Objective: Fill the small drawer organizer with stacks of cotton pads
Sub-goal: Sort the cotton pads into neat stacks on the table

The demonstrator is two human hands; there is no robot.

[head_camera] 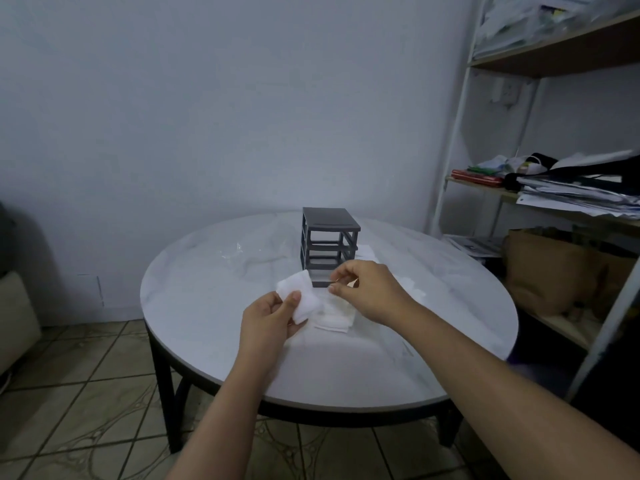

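Observation:
A small dark grey drawer organizer (328, 237) stands upright near the middle of the round table, its frame showing open slots. Just in front of it, my left hand (268, 318) grips a bunch of white cotton pads (299, 296) between thumb and fingers. My right hand (367, 291) hovers beside those pads with thumb and forefinger pinched close together; whether anything is between them is unclear. A flat stack of white pads (334, 318) lies on the table under both hands. More white pads (410, 284) lie to the right, partly hidden by my right hand.
The round white marble table (214, 306) has dark legs. Crumpled clear plastic wrap (239, 252) lies left of the organizer. A white shelf unit (540, 188) with papers and bags stands close on the right. A pale cushion (14, 317) sits at far left.

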